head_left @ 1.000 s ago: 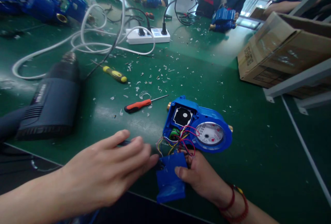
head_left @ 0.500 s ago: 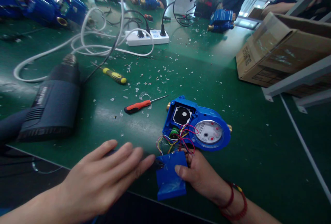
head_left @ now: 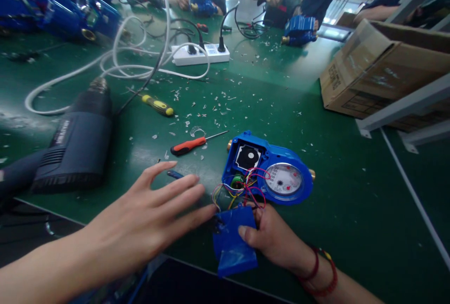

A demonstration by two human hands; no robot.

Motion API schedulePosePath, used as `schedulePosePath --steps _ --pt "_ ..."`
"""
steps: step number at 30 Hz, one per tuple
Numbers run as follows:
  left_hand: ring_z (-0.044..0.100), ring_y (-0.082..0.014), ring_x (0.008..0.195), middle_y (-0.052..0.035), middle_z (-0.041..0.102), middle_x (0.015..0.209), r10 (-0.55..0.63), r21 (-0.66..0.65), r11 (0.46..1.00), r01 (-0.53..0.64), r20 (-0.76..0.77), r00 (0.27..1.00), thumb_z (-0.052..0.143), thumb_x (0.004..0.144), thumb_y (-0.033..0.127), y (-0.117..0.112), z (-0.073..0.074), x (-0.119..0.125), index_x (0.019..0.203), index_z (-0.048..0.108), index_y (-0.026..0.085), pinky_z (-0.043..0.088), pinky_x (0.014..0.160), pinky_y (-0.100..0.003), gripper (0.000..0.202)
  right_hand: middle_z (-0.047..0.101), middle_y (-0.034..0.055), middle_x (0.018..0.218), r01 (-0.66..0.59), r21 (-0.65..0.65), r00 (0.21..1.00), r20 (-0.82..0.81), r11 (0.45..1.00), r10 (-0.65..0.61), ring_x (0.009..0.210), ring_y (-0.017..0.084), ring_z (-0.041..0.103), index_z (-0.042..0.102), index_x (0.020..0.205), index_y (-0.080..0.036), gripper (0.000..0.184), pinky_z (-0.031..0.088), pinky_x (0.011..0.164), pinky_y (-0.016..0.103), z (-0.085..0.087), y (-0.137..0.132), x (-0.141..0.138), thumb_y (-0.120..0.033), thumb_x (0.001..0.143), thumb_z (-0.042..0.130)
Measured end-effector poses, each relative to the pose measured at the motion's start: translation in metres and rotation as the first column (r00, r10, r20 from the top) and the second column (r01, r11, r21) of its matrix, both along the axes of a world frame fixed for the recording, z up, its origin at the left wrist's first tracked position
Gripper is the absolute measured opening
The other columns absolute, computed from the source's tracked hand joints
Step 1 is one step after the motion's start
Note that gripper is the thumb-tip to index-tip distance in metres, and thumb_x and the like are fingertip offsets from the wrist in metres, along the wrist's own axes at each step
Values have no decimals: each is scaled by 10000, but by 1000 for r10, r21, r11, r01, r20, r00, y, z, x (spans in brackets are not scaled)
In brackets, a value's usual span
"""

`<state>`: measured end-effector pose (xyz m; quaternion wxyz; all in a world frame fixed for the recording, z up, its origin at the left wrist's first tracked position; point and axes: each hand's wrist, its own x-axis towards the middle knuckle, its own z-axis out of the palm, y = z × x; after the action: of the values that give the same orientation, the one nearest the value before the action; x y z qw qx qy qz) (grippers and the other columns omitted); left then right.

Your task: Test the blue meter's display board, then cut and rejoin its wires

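My right hand [head_left: 269, 236] pinches a blue cover [head_left: 234, 238] between thumb and fingers at the table's front edge. Thin coloured wires [head_left: 242, 189] run from it into the open compartment of a blue water meter [head_left: 246, 156], which lies just beyond with its round dial facing up. My left hand [head_left: 158, 215] is open, fingers spread, low over the table to the left of the cover, one fingertip close to the cover's left edge. A dark slim tool [head_left: 175, 174] pokes out from beneath my left fingers; most of it is hidden.
A red-and-black screwdriver [head_left: 188, 146] and a yellow one [head_left: 157, 105] lie ahead. To the left is a heat gun [head_left: 75, 140]; beyond, a white power strip [head_left: 200, 54] and looped cables. A cardboard box [head_left: 355, 74] stands right. Co-workers handle other blue meters [head_left: 300, 30] opposite.
My left hand has shifted slightly right and its fingers have spread, uncovering the slim tool's end. The cover's lower edge has swung slightly toward me and to the right.
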<state>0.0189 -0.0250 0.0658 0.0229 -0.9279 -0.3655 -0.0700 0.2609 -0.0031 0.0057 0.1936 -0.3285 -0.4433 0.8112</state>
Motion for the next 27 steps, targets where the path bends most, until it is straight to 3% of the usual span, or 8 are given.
schedulePosePath --steps 7,17,27 --pt "450 -246 1081 -71 588 1051 -23 4 1000 24 -124 992 315 917 228 9 11 15 1187 529 299 219 942 -506 352 550 -21 745 -5 8 1000 13 1000 4 656 107 506 596 994 -182 249 454 653 253 -2 1 1 -143 751 566" --pt "445 -268 1044 -89 579 1046 -125 95 985 143 -177 976 348 903 236 7 5 15 1141 562 239 219 932 -531 320 563 -29 753 42 29 999 -9 999 -42 640 99 479 604 994 -187 299 429 638 242 -1 -1 0 -111 709 560" --pt "476 -233 962 -39 604 981 -158 111 978 176 -150 976 404 890 220 5 7 17 1079 584 222 291 847 -437 261 542 -35 767 36 -3 999 -40 999 -36 623 82 434 608 971 -188 313 389 585 211 -3 -2 1 -80 688 529"
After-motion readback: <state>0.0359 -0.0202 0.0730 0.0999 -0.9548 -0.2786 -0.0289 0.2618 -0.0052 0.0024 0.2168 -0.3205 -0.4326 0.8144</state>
